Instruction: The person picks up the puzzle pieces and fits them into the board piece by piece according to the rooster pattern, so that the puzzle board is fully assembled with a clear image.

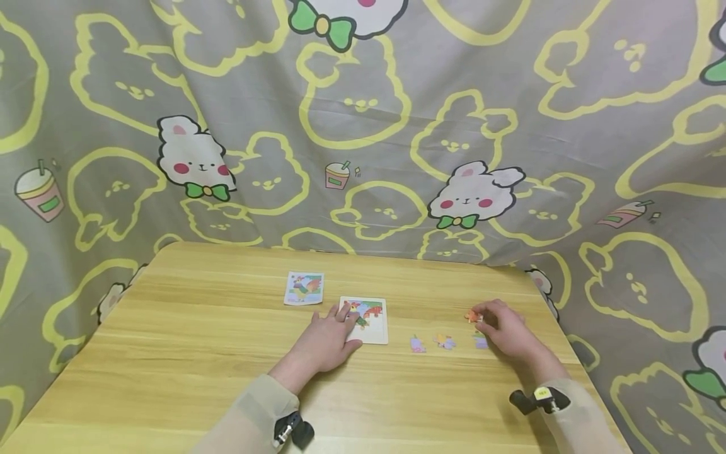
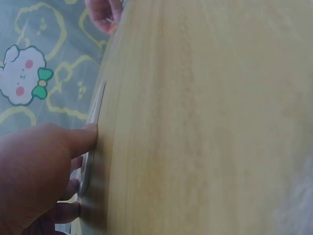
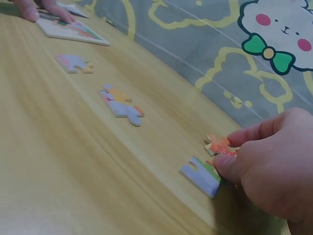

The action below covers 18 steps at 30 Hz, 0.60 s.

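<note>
At the left of the wooden desk (image 1: 363, 394), toward the patterned curtain (image 1: 261, 113) behind it, lies a small picture card (image 1: 304, 288) printed with a colourful rooster. Nearer the person and slightly to the right, the left hand (image 1: 328, 342), in a beige sleeve (image 1: 249, 413) with a black strapped device (image 1: 293, 430) at the wrist, rests on the puzzle board (image 1: 374, 334), its fingers extended and apart over the left side and its thumb touching the near edge. The upper part of the board shows a rooster picture in red, orange, green and blue, while the lower right is bare white. Right of the board lies a lilac-and-pink piece (image 1: 417, 345), flat on the desk; next comes a lilac-and-yellow piece (image 1: 445, 341), well apart from the board. Farther right, the right hand (image 1: 507, 331) pinches an orange piece (image 1: 472, 316) narrowly between thumb and forefinger; whether that piece touches the desk cannot be told. Just beside the thumb lies a lilac-and-green piece (image 3: 201, 176), partly covered by the hand in the head view. Another strapped device (image 1: 541, 400) sits at the right wrist.
</note>
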### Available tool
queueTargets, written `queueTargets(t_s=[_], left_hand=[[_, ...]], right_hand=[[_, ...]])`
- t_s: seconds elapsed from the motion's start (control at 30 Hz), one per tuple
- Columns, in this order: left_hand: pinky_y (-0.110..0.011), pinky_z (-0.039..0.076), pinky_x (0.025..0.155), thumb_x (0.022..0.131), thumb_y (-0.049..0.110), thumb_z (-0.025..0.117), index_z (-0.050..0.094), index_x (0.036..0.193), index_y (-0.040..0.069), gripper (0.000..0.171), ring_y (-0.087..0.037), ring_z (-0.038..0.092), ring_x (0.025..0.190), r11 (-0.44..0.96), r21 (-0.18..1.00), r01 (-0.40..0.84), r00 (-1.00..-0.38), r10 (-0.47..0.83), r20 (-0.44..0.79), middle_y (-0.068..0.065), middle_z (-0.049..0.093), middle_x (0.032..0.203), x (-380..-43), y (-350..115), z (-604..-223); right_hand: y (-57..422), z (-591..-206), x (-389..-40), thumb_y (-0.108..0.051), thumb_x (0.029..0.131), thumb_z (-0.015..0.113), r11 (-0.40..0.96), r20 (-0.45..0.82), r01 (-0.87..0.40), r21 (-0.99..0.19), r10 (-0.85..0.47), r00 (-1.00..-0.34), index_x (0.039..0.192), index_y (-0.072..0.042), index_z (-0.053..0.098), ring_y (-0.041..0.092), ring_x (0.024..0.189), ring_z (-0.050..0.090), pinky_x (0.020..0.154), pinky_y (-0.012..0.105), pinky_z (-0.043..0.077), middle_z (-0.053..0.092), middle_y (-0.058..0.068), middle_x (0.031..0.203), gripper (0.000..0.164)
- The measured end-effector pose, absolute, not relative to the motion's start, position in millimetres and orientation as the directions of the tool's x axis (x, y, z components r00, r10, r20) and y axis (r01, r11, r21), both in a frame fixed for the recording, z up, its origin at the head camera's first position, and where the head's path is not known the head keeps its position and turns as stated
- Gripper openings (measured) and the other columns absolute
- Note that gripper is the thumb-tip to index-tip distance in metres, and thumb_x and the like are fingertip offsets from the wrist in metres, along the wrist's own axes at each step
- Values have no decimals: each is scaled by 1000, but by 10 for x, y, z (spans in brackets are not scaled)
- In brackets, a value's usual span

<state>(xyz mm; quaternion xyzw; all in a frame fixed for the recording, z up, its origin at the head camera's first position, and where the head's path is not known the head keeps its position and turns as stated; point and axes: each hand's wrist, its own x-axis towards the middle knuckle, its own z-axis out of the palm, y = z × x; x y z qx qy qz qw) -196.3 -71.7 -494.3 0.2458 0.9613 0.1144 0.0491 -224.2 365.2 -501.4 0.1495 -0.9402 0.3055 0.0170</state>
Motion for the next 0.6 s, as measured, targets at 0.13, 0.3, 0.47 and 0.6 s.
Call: queueTargets(t_s=[0.13,0.3,0.47,0.6], left_hand=[[-73,34,112,108,49,55,50,158,8,64,-44,36,151,854,244,460,-875,483,-39,-19,38,166,-1961,-716,-4932],[-73,34,112,108,48,56,51,158,8,64,-44,37,151,853,252,457,-876,481,-40,-19,38,166,-1954,-715,-4920],[-73,33,113,108,49,55,50,159,8,65,-44,36,151,854,258,452,-877,479,-48,-19,38,166,-1948,-719,-4919],[-73,34,112,108,49,55,50,159,9,65,-43,36,151,855,254,453,-877,478,-47,-19,38,166,-1953,-723,-4930]], right_hand=[[3630,-5045,-2219,3,96,73,768,157,-337,-545,-301,-941,127,-2,70,33,106,62,95,62,27,65,12,117,31],[3606,-5070,-2187,-1,99,71,805,186,-373,-462,-324,-928,132,-4,69,26,97,61,85,52,20,61,8,115,33],[3592,-5091,-2182,-4,99,73,816,220,-396,-421,-332,-917,130,-4,70,24,95,62,84,51,21,61,6,113,32],[3580,-5083,-2187,-5,99,73,820,225,-399,-411,-333,-916,127,-6,69,22,95,62,86,53,23,62,4,113,29]])
